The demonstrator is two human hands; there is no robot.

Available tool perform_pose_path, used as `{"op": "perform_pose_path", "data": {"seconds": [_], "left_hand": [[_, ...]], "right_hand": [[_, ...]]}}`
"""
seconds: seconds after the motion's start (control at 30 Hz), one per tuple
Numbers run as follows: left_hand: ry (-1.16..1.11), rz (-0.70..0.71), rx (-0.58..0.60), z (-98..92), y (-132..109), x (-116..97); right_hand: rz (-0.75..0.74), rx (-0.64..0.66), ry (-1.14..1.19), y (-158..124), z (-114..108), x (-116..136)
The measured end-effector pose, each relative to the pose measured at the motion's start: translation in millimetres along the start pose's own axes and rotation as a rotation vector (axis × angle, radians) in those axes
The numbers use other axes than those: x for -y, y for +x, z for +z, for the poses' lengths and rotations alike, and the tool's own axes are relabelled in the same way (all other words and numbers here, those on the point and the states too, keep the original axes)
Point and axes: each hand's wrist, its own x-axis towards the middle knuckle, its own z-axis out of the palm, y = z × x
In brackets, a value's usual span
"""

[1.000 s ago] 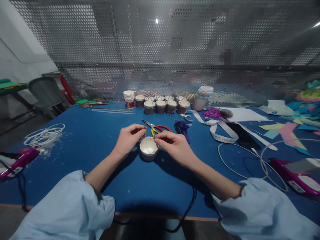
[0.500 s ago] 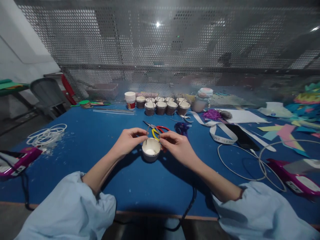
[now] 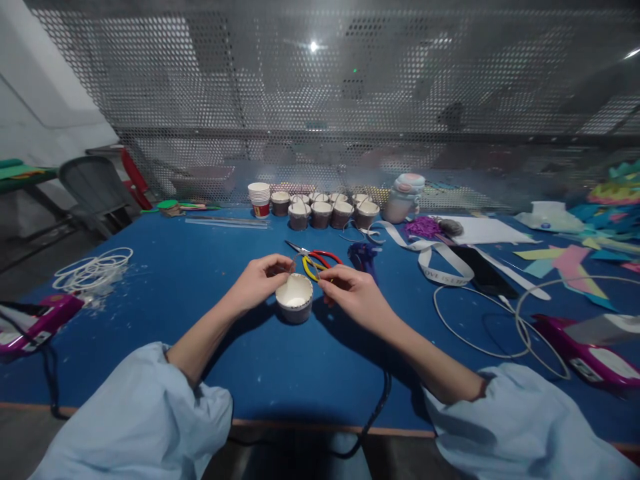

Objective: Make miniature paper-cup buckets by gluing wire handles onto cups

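Note:
A small white-lined cup [image 3: 294,308] with a dark grey outside hangs or stands between my hands, its mouth tilted toward me. A thin wire handle [image 3: 303,255] arches above its rim. My left hand [image 3: 263,283] pinches the handle at the cup's left rim, the thumb close to the rim. At the right, my right hand [image 3: 353,293] is closed in a pinch on the wire's other end, a little apart from the cup. Just behind lie pliers [image 3: 323,259] with red and yellow grips, partly hidden by the right fingers.
Several similar handled cups [image 3: 321,215] stand at the back beside stacked paper cups [image 3: 259,200]. A blue glue gun [image 3: 364,257], lettered ribbon [image 3: 445,270] and phone [image 3: 483,272] lie right. White cord [image 3: 95,269] is coiled left. Magenta devices [image 3: 45,323] sit at both sides.
The cup has shifted slightly left and tilted, opening a gap between its right rim and my right fingers. Both hands have stayed nearly in place.

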Motion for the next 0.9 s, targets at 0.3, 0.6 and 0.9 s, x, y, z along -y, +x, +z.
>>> {"op": "perform_pose_path", "data": {"seconds": [0.3, 0.6, 0.9], "left_hand": [[-0.107, -0.059, 0.327, -21.7, -2, -8], [0.161, 0.006, 0.408, -11.5, -9, -8], [0.335, 0.166, 0.249, 16.2, -19, -10]], "right_hand": [[-0.401, -0.088, -0.390, -2, -9, -2], [-0.598, -0.139, -0.663, -2, -16, -3], [-0.573, -0.186, -0.733, 5, -23, -13]]}}
